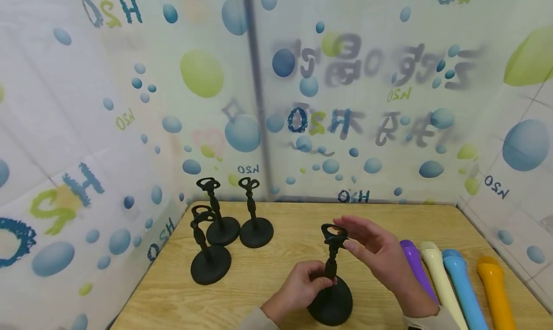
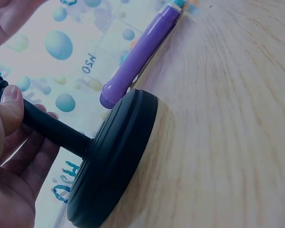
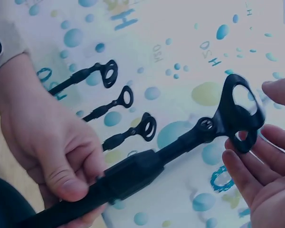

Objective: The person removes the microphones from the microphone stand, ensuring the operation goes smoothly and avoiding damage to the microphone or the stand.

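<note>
Head view: my left hand (image 1: 298, 287) grips the stem of a black microphone stand (image 1: 331, 291), fingers and thumb wrapped round it just above the round base. The stand is upright on the wooden bench (image 1: 276, 267), near its front edge. My right hand (image 1: 376, 253) is at the ring clip on top of the stand, fingers relaxed and nearly straight, fingertips at the clip. Three more black stands (image 1: 220, 234) are grouped at the bench's far left. Four toy microphones lie side by side at the right: purple (image 1: 414, 265), cream (image 1: 438, 272), blue (image 1: 462, 282) and orange (image 1: 494, 287).

Left wrist view: my left hand (image 2: 9, 156) closes its grip on the stem, thumb pressed on top. The stand's base (image 2: 114, 161) rests on the bench (image 2: 228, 118). The purple microphone (image 2: 137, 61) lies just behind the base.

Right wrist view: my right hand (image 3: 261, 171) is open, fingers (image 3: 240, 173) touching the underside of the ring clip (image 3: 237, 111); no grip closed round it. My left hand (image 3: 52, 147) clasps the stem. The three other stands (image 3: 118, 114) show behind, well apart.
</note>
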`<state>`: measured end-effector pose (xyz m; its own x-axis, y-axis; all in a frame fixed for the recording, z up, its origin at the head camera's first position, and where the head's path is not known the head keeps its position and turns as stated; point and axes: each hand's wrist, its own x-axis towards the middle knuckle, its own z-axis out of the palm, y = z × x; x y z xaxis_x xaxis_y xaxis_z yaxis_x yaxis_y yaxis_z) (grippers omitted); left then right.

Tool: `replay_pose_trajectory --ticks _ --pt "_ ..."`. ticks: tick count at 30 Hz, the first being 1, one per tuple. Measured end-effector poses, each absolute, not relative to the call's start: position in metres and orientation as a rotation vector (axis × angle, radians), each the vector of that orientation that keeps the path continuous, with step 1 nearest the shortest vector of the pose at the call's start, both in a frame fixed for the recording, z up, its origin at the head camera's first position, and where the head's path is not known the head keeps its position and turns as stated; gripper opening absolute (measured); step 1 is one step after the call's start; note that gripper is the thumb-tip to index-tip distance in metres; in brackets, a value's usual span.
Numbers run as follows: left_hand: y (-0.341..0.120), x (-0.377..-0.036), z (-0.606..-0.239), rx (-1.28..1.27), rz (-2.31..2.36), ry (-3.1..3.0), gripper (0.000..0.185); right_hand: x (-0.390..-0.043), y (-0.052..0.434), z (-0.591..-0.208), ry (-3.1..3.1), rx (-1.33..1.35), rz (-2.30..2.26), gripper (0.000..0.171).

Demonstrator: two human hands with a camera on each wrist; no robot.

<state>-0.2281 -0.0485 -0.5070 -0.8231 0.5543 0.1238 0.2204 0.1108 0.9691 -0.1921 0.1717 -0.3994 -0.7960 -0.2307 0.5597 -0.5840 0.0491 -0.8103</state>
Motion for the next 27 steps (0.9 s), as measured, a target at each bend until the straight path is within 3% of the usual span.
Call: replay_pose_trajectory --ticks 11,27 --pt "-0.049 -0.227 -0.506 0.798 1.772 2.124 0.015 -0.194 0.168 -0.393 -1.945 0.927 1.727 0.037" --pt "-0.048 -0.228 -0.508 0.794 1.784 2.120 0.017 -0.190 0.171 -0.409 -2.061 0.836 1.717 0.032"
